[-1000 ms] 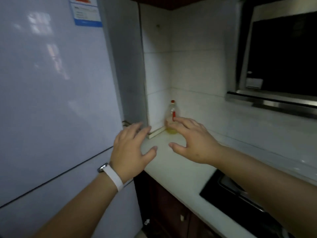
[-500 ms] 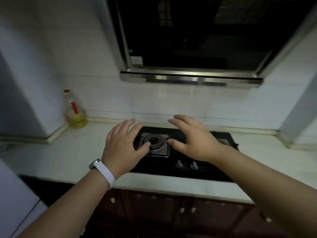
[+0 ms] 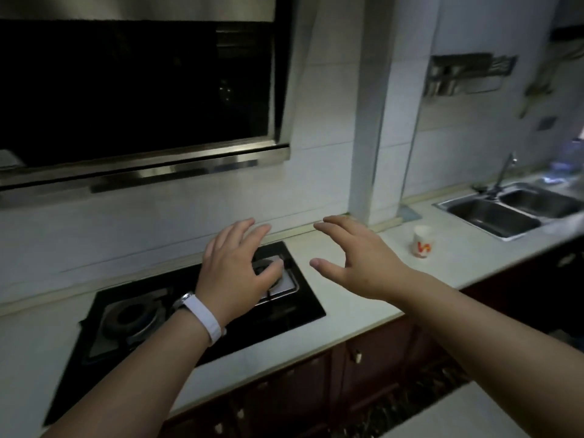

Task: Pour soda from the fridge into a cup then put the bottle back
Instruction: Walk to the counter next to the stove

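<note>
A small white paper cup with an orange mark stands upright on the pale countertop, between the stove and the sink. My left hand, with a white band on its wrist, hovers over the stove's right burner with fingers relaxed, holding nothing. My right hand is held out over the counter to the left of the cup, fingers spread and empty. No soda bottle and no fridge are in view.
A black two-burner gas stove is set into the counter under a steel range hood. A steel double sink with a faucet lies at the right. Dark red cabinet doors run below.
My view has swung right, from the fridge and the oil bottle in the corner, across the stove, to the cup and sink. Both hands stay held out, empty.
</note>
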